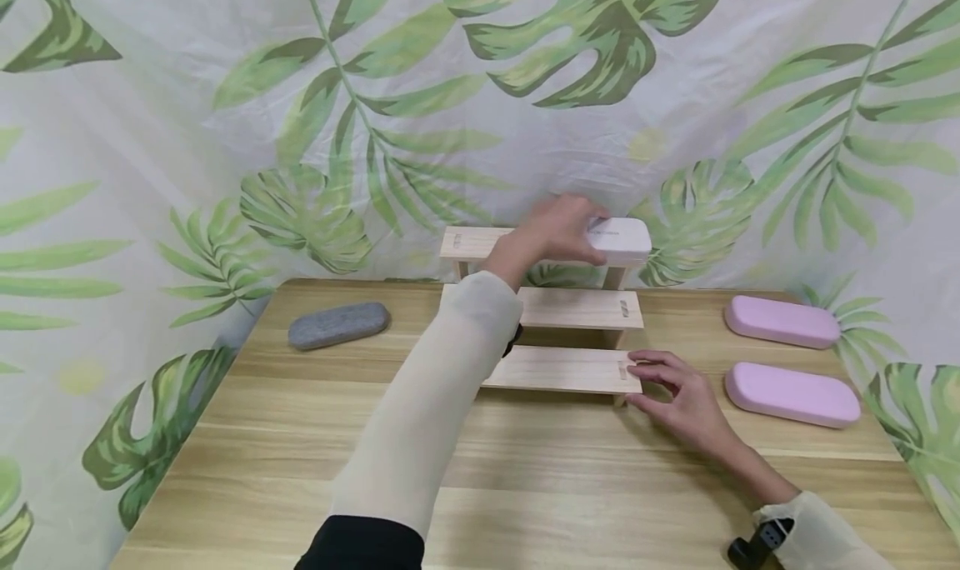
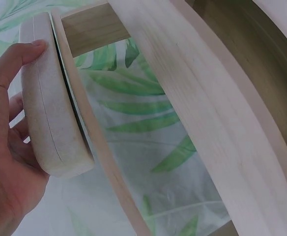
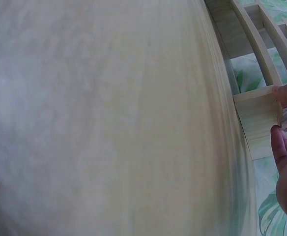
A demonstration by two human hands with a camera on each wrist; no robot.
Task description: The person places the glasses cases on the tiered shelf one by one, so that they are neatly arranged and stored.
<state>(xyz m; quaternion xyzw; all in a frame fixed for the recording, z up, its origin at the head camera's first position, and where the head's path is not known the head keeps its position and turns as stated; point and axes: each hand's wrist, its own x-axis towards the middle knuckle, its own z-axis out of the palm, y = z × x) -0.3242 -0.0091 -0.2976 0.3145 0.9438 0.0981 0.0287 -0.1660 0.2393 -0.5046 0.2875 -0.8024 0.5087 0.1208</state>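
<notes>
A three-tier wooden display stand (image 1: 577,368) is at the back of the table. My left hand (image 1: 555,230) grips a white glasses case (image 1: 621,238) at the right end of the top tier. In the left wrist view, the thumb and fingers of that hand (image 2: 8,147) are around the case (image 2: 50,103), which lies along the top board; whether its full weight rests there I cannot tell. With thumb and fingers, my right hand (image 1: 686,403) pinches the right end of the lowest board, also visible in the right wrist view beside the stand (image 3: 259,115).
Two pink glasses cases (image 1: 782,321) lie to the right of the stand, one behind the other. A grey glasses case (image 1: 339,326) lies on the left of the wooden table (image 1: 540,487). Behind hangs a leaf-patterned cloth (image 1: 420,70). My left forearm crosses in front of the stand.
</notes>
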